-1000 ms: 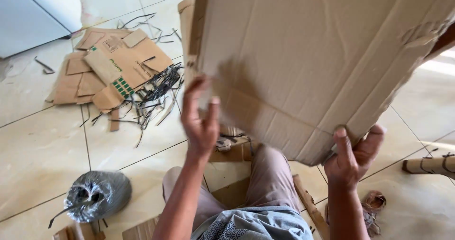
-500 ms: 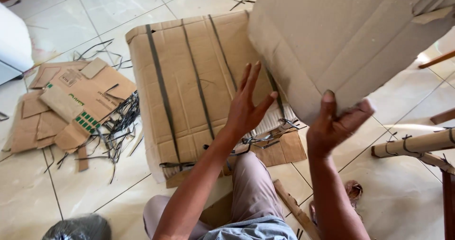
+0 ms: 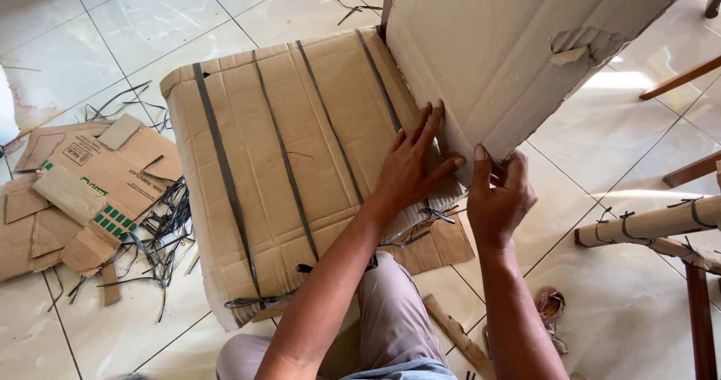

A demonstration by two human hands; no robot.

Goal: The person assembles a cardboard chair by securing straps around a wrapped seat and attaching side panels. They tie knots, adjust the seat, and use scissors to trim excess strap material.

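Cardboard sheet (image 3: pixel 511 57) pinched by right hand (image 3: pixel 499 200), left hand (image 3: pixel 409 170) flat on strapped bundle (image 3: pixel 293 162)

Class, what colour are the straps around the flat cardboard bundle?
Dark grey to black straps run in parallel lines across the brown cardboard bundle; the head view shows them.

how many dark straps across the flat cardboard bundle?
4 on the cardboard bundle: far left, left of centre, centre, and right, partly behind the raised cardboard sheet. More may be hidden.

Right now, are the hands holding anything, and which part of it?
The right hand grips the bottom corner of the big cardboard sheet, thumb in front. The left hand lies flat at the sheet's lower edge, on the strapped cardboard bundle.
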